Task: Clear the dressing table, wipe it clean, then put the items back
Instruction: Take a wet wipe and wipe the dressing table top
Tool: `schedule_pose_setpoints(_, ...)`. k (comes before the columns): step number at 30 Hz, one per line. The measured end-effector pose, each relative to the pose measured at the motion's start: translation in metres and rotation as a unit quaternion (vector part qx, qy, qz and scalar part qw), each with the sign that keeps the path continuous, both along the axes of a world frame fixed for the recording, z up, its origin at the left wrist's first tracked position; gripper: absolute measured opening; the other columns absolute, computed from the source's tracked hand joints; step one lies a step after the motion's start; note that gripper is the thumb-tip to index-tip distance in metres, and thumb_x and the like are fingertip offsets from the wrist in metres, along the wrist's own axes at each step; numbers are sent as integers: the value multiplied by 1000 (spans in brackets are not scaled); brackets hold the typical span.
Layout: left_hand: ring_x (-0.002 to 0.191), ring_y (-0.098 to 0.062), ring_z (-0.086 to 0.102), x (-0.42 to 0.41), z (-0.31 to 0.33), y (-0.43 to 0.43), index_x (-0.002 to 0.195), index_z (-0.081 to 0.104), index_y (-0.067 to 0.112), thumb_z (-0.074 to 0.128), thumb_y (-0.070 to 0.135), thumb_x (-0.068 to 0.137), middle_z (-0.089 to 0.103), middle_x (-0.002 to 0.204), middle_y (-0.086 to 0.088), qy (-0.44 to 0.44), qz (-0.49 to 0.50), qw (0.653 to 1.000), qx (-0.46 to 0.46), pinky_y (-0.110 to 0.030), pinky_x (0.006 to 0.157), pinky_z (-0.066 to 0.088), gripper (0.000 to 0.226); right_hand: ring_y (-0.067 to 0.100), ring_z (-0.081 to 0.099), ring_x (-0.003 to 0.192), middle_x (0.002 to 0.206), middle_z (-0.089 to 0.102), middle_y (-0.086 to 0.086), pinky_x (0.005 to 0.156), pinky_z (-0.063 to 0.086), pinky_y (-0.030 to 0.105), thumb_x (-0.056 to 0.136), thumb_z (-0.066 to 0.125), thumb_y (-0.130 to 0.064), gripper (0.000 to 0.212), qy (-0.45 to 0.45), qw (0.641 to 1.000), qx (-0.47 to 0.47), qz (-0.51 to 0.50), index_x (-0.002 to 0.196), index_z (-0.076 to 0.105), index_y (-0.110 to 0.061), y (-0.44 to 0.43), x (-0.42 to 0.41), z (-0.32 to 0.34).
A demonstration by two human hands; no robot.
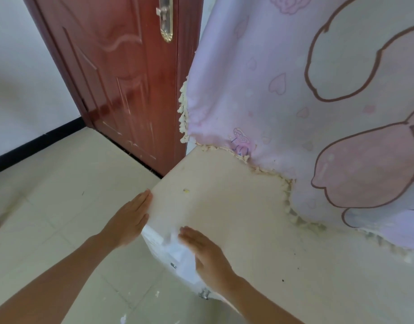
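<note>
Two hands are at the near corner of the cream tabletop. The left hand is flat, fingers straight and together, lying along the tabletop's left edge and holding nothing. The right hand is also spread flat, palm down, resting on a crumpled white sheet that hangs over the same edge. It is too blurred to tell whether it is tissue or cloth. A small yellow crumb sits on the tabletop just beyond the left fingertips, and a few dark specks dot the surface nearer the right arm. A pink cartoon-print cloth with a cream tassel fringe drapes over the back of the tabletop. Behind stands a red-brown door with a brass handle plate, above a pale tiled floor.
</note>
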State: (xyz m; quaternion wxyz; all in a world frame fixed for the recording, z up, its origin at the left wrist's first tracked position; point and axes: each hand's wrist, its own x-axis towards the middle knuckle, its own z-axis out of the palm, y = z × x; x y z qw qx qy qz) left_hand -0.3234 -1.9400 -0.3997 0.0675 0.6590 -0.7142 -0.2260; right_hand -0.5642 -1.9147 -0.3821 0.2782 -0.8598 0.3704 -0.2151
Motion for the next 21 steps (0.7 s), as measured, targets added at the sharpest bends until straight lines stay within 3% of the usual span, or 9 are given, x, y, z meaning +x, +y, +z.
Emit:
schedule_pose_setpoints(3, 137, -1, -5, 2, -11, 0, 143, -5, 10, -12, 54, 66, -9, 145, 13, 12, 5, 1000, -21, -15, 109, -4, 89, 10, 44, 118, 125, 47, 6, 102, 14, 0, 73, 31, 10, 52, -33, 982, -21, -186, 116, 59, 3, -58, -51, 11)
schedule_pose_setpoints(5, 131, 4, -10, 2, -13, -3, 142, -8, 11, -15, 54, 64, -13, 141, 16, 15, 5, 999, -33, -12, 107, -8, 90, 22, 49, 119, 126, 51, 17, 104, 18, 6, 77, 32, 11, 46, -5, 956, -51, -287, 115, 58, 6, -104, -81, 18)
schedule_pose_setpoints(7, 130, 4, -9, 2, -15, -2, 143, -6, 10, -13, 54, 65, -11, 145, 14, 10, 6, 999, -42, -12, 107, -8, 90, 31, 45, 125, 132, 48, 22, 106, 21, 20, 78, 35, 20, 47, 77, 942, -38, -324, 119, 54, 6, -137, -101, 13)
schedule_pose_setpoints(11, 132, 0, -13, 4, -23, 0, 138, -13, 6, -14, 71, 67, -15, 146, 8, -18, -15, 999, -37, -17, 110, -6, 97, 35, 31, 134, 141, 35, 26, 110, 17, 29, 86, 34, 13, 44, 165, 932, 3, -322, 129, 42, 8, -149, -106, -28)
schedule_pose_setpoints(13, 133, -1, -15, 4, -24, 0, 133, -17, 6, -28, 78, 58, -18, 142, 9, -20, -26, 999, -36, -17, 110, -8, 105, 47, 42, 122, 128, 45, 35, 106, 27, 37, 79, 33, 10, 45, 170, 945, -20, -280, 120, 48, 14, -138, -87, -38)
schedule_pose_setpoints(14, 132, -1, -16, 4, -23, 0, 132, -18, 7, -31, 78, 56, -19, 141, 10, -19, -28, 999, -33, -17, 109, -9, 105, 49, 48, 114, 120, 51, 36, 105, 30, 35, 74, 31, 7, 47, 159, 954, -35, -252, 117, 51, 15, -129, -77, -40)
schedule_pose_setpoints(16, 131, 0, -18, 5, -21, 0, 131, -21, 7, -23, 78, 60, -21, 141, 11, -16, -31, 999, -18, -16, 108, -10, 100, 38, 46, 114, 113, 58, 32, 108, 19, 22, 69, 27, 3, 53, 140, 970, -92, -173, 117, 48, 6, -100, -53, -38)
schedule_pose_setpoints(18, 131, 0, -17, 5, -21, 0, 134, -19, 5, -11, 65, 66, -19, 144, 11, -9, -29, 1000, -8, -16, 108, -9, 91, 26, 38, 117, 119, 59, 23, 108, 10, 17, 65, 30, 4, 56, 145, 982, -102, -62, 118, 45, -1, -57, -27, -33)
schedule_pose_setpoints(21, 134, 0, -12, 4, -14, -1, 140, -10, 6, 1, 60, 74, -14, 143, 14, 31, -11, 999, 9, -12, 106, -9, 86, 20, 40, 118, 118, 62, 13, 103, 27, 25, 64, 32, -1, 53, 140, 979, -100, 108, 114, 51, -4, 2, 6, -29)
